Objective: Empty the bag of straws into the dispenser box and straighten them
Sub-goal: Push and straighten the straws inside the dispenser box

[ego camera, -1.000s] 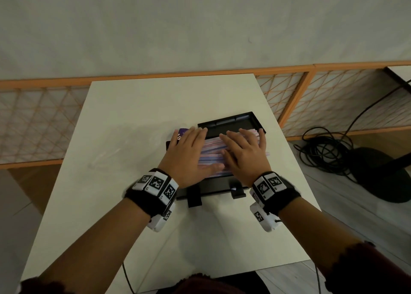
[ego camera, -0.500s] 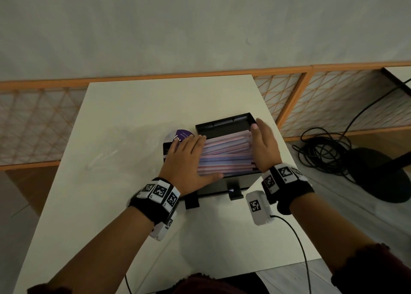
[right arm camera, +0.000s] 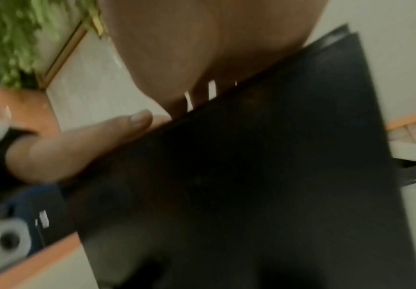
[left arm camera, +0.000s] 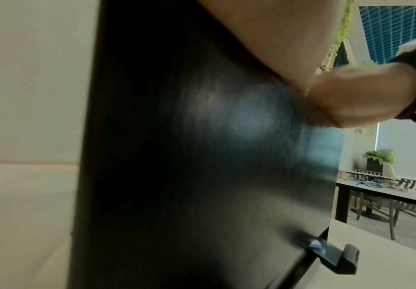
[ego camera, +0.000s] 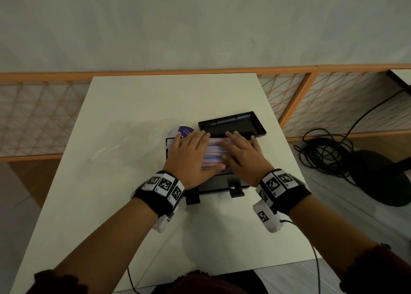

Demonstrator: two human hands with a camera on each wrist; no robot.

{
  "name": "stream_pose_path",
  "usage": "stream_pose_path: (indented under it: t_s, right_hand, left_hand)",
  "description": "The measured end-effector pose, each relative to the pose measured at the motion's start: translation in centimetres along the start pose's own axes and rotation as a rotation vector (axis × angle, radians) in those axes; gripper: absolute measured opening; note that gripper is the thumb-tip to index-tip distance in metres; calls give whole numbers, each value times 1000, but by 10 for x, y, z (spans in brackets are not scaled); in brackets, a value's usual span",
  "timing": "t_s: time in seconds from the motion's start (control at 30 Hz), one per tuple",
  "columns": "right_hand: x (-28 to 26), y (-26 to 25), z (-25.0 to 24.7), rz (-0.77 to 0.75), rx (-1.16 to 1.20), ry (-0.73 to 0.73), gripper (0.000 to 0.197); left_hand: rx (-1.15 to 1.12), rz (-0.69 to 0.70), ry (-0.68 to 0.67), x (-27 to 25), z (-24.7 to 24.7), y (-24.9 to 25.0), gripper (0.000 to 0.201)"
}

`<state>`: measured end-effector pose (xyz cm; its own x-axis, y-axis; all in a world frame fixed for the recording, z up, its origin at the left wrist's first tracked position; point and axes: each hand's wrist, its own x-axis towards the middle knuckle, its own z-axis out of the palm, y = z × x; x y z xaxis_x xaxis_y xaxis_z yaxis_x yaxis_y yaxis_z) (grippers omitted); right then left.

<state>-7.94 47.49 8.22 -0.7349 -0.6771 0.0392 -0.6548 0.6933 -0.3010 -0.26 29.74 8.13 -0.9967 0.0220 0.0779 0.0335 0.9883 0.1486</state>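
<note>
Both hands, left (ego camera: 189,153) and right (ego camera: 244,158), flat, fingers straight, on straws (ego camera: 213,153) in dispenser box (ego camera: 213,186).

left hand (ego camera: 191,156) flat, right hand (ego camera: 244,158) flat

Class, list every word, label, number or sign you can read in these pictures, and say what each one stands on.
Purple round label beside the dispenser box: white print, first line seems to begin "Let's"; the rest is too small to read.
Wristbands on the left hand and right hand: black-and-white square code markers, no words or numbers.
Nothing else is readable.
</note>
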Motion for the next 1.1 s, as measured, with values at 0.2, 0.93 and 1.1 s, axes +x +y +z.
stream_pose_path:
  t_s: [0.2, 0.93, 1.1]
  right_hand:
    - [4, 9, -22, 48, 177, 409, 48]
    - [16, -10, -26, 128, -36, -611, 48]
    - [30, -10, -9, 299, 45, -590, 57]
  left_hand:
    - [23, -9, -59, 16, -4, -3, 96]
    - [199, 45, -145, 5, 1, 5, 116]
    - [211, 35, -148, 5, 1, 6, 113]
